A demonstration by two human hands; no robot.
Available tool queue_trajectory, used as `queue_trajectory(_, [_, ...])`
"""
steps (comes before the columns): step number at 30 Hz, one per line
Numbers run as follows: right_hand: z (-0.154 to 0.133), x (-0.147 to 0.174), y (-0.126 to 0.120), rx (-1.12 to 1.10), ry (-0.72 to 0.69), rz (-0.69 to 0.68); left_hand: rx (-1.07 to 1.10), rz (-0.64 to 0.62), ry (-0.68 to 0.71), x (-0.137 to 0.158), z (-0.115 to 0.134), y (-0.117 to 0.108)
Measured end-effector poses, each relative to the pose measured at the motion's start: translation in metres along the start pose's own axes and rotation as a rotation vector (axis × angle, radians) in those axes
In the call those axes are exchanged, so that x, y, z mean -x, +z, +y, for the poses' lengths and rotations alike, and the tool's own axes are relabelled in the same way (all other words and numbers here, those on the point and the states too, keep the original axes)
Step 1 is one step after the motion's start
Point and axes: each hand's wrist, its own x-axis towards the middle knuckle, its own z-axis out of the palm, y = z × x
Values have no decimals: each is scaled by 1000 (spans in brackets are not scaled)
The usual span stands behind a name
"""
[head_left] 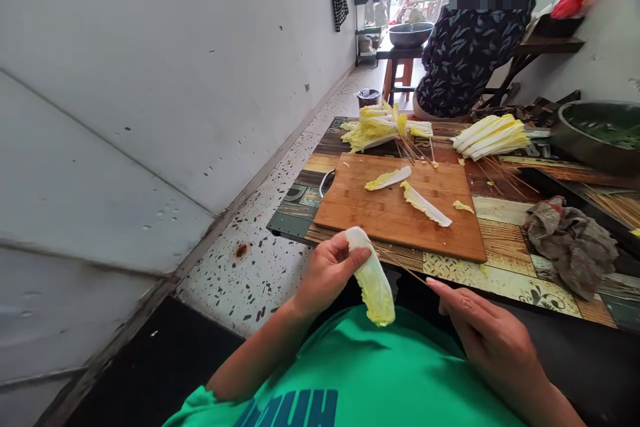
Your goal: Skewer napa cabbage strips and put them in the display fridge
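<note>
A long cabbage leaf [377, 293], white at one end and yellow at the other, is in the left hand [333, 267]. That hand pinches it by the white end, with the thumb on top. The yellow end hangs down past the fingers, over the green shirt [370, 360].

The right hand [487, 330] has a thin stick [414, 274] in its fingertips. The stick points from the right hand over to the edge of the leaf. I can't tell if its tip touches the leaf.

Just past the left hand is a brown cutting board [350, 207]. Two small leaves [426, 205] lie on it, ahead of both hands and between them. Farther out from the left hand is a big pile of cabbage [373, 130]. Farther out from the right hand is a bunch of cabbage [493, 138]. Thin sticks poke out of both.

To the right of the right hand is a crumpled gray cloth [573, 247]. Past the cloth is a big bowl [583, 147] with greens in it. Far beyond both hands sits a person [473, 53] in a dark top.
</note>
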Motion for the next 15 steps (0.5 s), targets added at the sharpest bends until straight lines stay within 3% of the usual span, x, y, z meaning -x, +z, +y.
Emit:
queue_trajectory(3, [6, 4, 3, 84, -13, 12, 197, -23, -111, 0, -3, 2])
queue_trajectory(9, [4, -5, 9, 236, -50, 31, 232, -27, -138, -4, 2, 6])
queue_trajectory(15, [3, -15, 16, 384, -48, -51, 325, -65, -185, -6, 0, 19])
